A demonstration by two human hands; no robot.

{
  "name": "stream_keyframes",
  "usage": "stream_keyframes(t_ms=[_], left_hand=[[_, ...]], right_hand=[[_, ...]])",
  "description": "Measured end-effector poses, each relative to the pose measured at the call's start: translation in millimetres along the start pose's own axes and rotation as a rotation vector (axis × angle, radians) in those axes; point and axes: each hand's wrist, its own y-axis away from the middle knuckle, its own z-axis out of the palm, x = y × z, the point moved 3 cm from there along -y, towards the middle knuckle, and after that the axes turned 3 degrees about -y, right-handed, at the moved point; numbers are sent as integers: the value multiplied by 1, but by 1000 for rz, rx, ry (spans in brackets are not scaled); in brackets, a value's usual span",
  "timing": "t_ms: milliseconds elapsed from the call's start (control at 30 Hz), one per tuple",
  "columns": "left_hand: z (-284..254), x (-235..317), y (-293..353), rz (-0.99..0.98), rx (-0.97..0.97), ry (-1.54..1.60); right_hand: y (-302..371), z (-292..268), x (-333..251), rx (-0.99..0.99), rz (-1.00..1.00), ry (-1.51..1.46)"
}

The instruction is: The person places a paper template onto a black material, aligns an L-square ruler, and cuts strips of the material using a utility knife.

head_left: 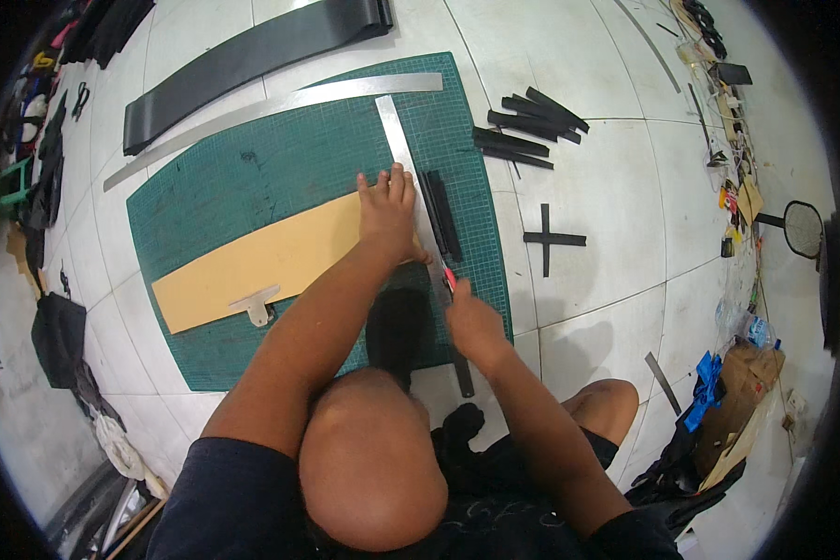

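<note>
My left hand lies flat with fingers stretched out, pressing along a metal ruler and the end of a tan board. My right hand is closed round a red cutter knife, its tip against the ruler's right edge. What lies under the ruler there is mostly hidden. Just right of the ruler, narrow black strips rest on the green cutting mat. A metal bulldog clip grips the board's near edge. Another black strip pokes out below my right hand.
A longer metal ruler crosses the mat's far side. Beyond it lies a folded black sheet. Loose black strips and a cross of two strips sit on the tiled floor at right. Tools and clutter line both walls.
</note>
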Motion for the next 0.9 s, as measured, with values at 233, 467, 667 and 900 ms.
stream_keyframes(t_ms=[233,467,667,900], left_hand=[[2,0,0,32,42,-30],[7,-2,1,29,51,6],[18,1,-9,32,96,-26],[9,2,-4,45,85,9]], right_hand=[[17,22,33,86,3,34],[-32,-36,-40,285,-113,-81],[-95,-40,-63,354,-126,-41],[-96,-73,-82,125,-50,20]])
